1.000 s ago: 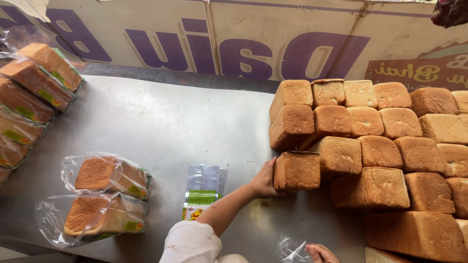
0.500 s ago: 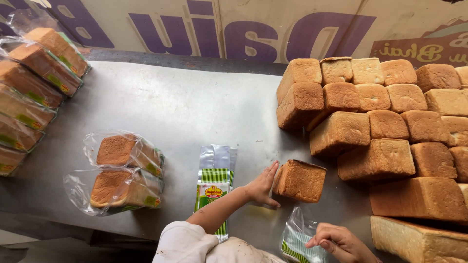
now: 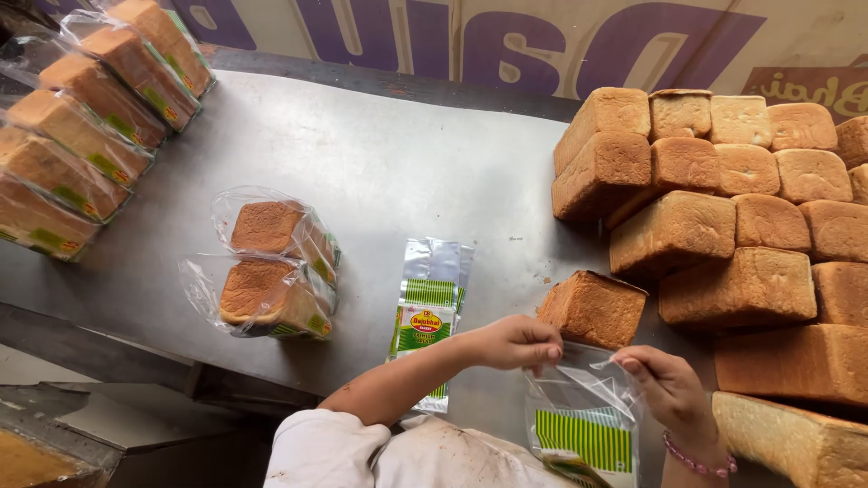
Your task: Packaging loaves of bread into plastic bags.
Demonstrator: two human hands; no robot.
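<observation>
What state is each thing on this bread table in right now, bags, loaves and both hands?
Left hand: pinching the rim of the clear bag.
Right hand: pinching the opposite rim.
Clear bag: empty, mouth being pulled open.
Single loaf: unwrapped, lying just beyond the bag.
Loaf stack: unwrapped, piled at right.
Two bagged loaves: in bags, tops open.
Flat bag pile: empty, lying flat.
Row of wrapped loaves: bagged, at left.
</observation>
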